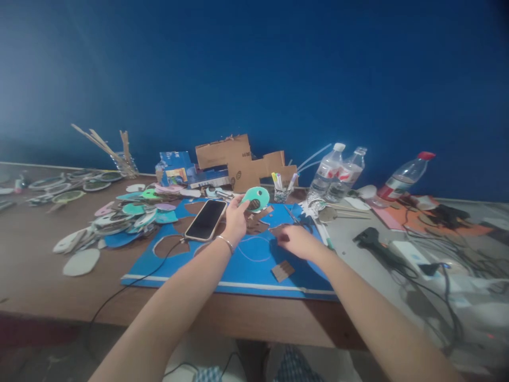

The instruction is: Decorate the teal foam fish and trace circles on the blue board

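Note:
A rounded turquoise cutout (260,197) with dark and white marks is held up by my left hand (236,217), its thumb across the edge. My right hand (296,241) is low over the blue board (238,273), fingers bent around the edge of a small brown cardboard scrap (279,230). Just beyond that hand lie scissors (293,215), partly hidden. A small cardboard square (283,271) rests nearer the front edge. Beside my left hand a phone (205,219) lies on the board, a cable at its lower end.
Colored cutouts (135,217) are heaped at the left. Behind the board stand cardboard pieces (238,159), a cup of markers (282,191) and clear bottles (328,170). A glue gun (374,244), cables and a power strip (411,257) lie at the right.

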Tool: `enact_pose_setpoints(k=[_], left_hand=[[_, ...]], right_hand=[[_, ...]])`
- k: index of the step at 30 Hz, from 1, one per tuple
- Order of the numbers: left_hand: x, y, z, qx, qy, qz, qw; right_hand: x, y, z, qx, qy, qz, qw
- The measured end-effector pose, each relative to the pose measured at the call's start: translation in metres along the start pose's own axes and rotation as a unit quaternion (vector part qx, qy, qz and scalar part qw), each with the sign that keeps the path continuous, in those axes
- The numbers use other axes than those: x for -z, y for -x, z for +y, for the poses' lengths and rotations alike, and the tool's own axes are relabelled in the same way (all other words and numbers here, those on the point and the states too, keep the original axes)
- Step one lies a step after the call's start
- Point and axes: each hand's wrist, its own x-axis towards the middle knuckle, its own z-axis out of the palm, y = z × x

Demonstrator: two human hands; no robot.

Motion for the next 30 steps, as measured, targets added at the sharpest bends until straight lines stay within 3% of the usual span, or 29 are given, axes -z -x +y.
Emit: enact_pose_setpoints(k=[7, 13, 18, 20, 23, 26, 30], left_hand=[[0.0, 0.001, 0.001, 0.013, -0.001, -0.005, 1.0], [0.001, 0.0, 0.0, 0.013, -0.011, -0.009, 1.0], [-0.001, 0.001, 0.001, 0.016, -0.024, -0.007, 1.0], [-0.002, 0.001, 0.002, 0.018, -0.029, -0.007, 0.999], [-0.002, 0.001, 0.002, 0.027, -0.05, -0.023, 0.998], [0.0, -0.001, -0.001, 0.028, -0.102, -0.056, 0.993], [0.002, -0.001, -0.004, 0.02, -0.157, -0.095, 0.983]], right_hand=[[-0.003, 0.002, 0.007, 0.001, -0.03, 0.019, 0.999], [-0.002, 0.001, 0.014, 0.126, -0.023, 0.017, 0.992], [-0.008, -0.001, 0.015, 0.147, -0.026, 0.021, 0.989], [-0.01, -0.001, 0.017, 0.125, -0.059, 0.044, 0.989], [-0.012, -0.003, 0.023, 0.027, -0.157, 0.079, 0.984], [-0.012, -0.007, 0.031, -0.054, -0.262, 0.114, 0.957], [-0.016, -0.011, 0.035, -0.098, -0.368, 0.151, 0.912]])
